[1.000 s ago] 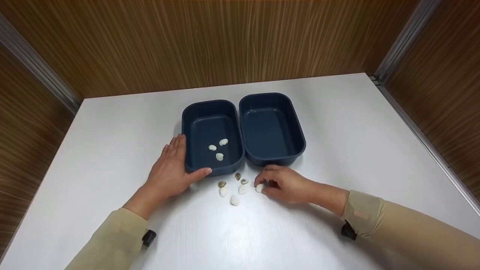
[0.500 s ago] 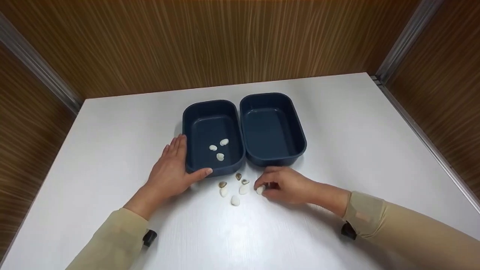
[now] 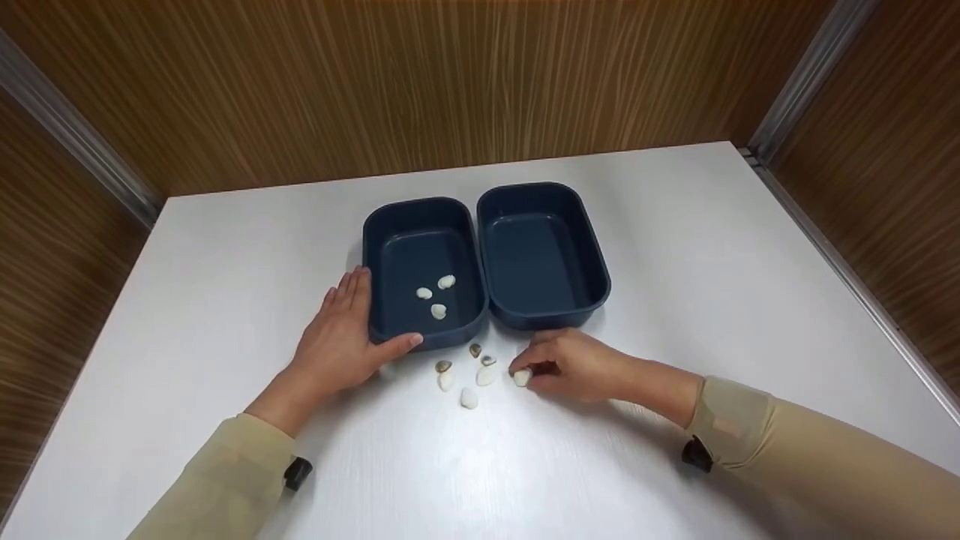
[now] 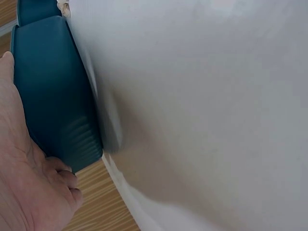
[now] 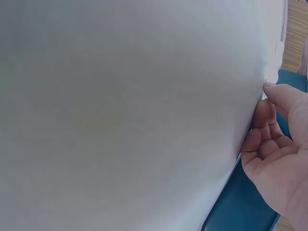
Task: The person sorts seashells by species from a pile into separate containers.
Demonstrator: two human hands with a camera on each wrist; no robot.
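Observation:
My left hand [image 3: 335, 337] rests with straight fingers against the left side of the left dark blue container [image 3: 420, 255], its thumb at the near rim. In the left wrist view, this hand [image 4: 29, 159] lies along the outer wall of the container [image 4: 53, 82]. Three white seashells [image 3: 439, 311] lie inside. Between thumb and fingers, my right hand [image 3: 574, 367] pinches a white seashell [image 3: 523, 377] at the tabletop, just in front of the right dark blue container [image 3: 536, 262]. The right wrist view shows curled fingers [image 5: 262, 113], with the pinched shell mostly hidden.
Left of my right hand lie loose white seashells [image 3: 469, 398] and smaller brownish ones [image 3: 443, 367] on the white table [image 3: 675, 247]. Both containers stand side by side; the right one holds no shells. Wood-patterned panels [image 3: 450, 90] enclose the back and sides.
Almost nothing differs. The pinched shell has shifted slightly right, still between the right thumb and fingers. My left hand stays in place on the container.

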